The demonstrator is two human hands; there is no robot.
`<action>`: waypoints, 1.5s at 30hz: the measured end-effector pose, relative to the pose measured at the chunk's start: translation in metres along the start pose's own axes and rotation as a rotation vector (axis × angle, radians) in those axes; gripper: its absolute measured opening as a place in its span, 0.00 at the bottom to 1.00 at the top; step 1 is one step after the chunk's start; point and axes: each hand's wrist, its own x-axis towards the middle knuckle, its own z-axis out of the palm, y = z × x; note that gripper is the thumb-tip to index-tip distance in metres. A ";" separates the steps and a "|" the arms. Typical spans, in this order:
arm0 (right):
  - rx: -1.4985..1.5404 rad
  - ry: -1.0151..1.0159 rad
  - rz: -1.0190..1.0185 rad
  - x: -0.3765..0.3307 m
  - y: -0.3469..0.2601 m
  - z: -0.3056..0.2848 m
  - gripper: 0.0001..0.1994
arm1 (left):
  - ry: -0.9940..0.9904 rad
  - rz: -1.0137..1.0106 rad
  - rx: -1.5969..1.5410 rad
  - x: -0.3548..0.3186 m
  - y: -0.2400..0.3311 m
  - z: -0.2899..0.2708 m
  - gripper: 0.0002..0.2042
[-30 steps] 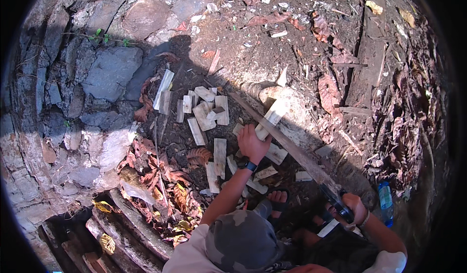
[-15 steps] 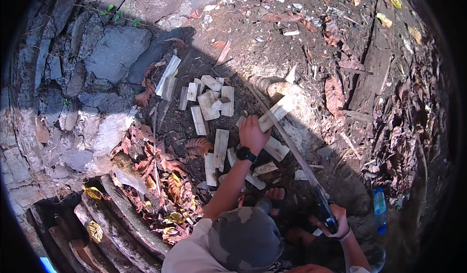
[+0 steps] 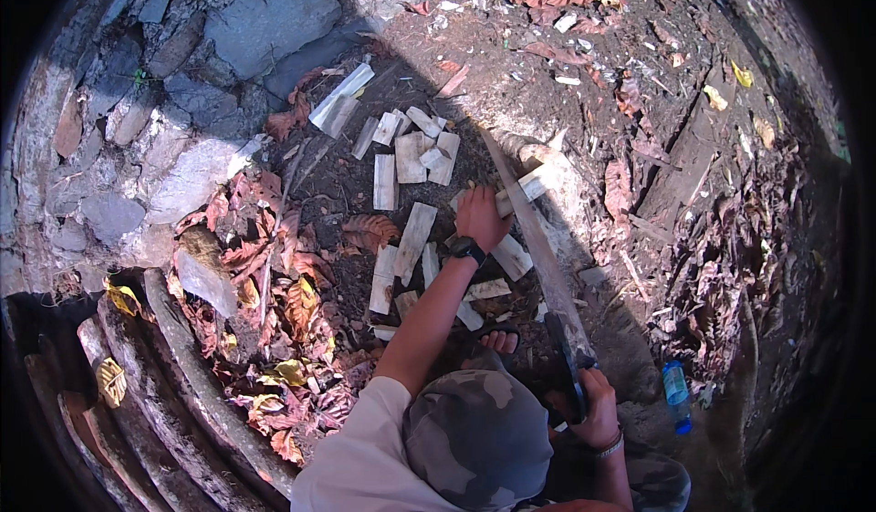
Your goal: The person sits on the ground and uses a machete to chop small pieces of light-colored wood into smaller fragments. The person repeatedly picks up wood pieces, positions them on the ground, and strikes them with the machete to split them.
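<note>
- A pale split piece of wood (image 3: 522,186) lies across a sunlit log (image 3: 557,179) on the bare ground, a little right of the middle and toward the far side.
- The left hand (image 3: 481,217) is stretched forward, arm nearly straight, its fingers curled over the near end of that piece, pressing it to the log; a dark wristwatch (image 3: 468,249) sits on the wrist.
- A long machete (image 3: 534,238) runs from the near right up to the far left, its blade crossing the log just beside the held piece; whether the edge touches the wood cannot be told.
- The right hand (image 3: 598,409) is drawn in close to the body at the near right, closed round the machete's dark handle, with a band on the wrist.
- Around the left forearm lie many split wood pieces (image 3: 408,238), scattered flat on the dark soil, some touching, more in a cluster farther off to the left.
- A sandalled foot (image 3: 500,339) shows just near the forearm, below the pieces.
- A camouflage cap (image 3: 479,439) fills the near edge.
- Dry red-brown leaves (image 3: 274,275) lie left of the pieces; grey stones (image 3: 265,19) stand at the far left.
- Thick poles (image 3: 164,393) lie at the near left.
- A blue bottle (image 3: 676,395) stands near the right hand.
</note>
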 end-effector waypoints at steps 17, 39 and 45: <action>0.365 0.096 0.018 -0.004 0.079 0.001 0.07 | 0.030 -0.045 -0.027 0.003 0.013 0.000 0.23; 0.243 0.086 -0.104 -0.008 0.081 0.002 0.13 | -0.073 -0.257 0.045 0.000 0.031 -0.001 0.20; 0.405 0.113 0.039 -0.011 0.089 -0.003 0.12 | -0.105 -0.202 -0.007 0.001 0.030 -0.005 0.19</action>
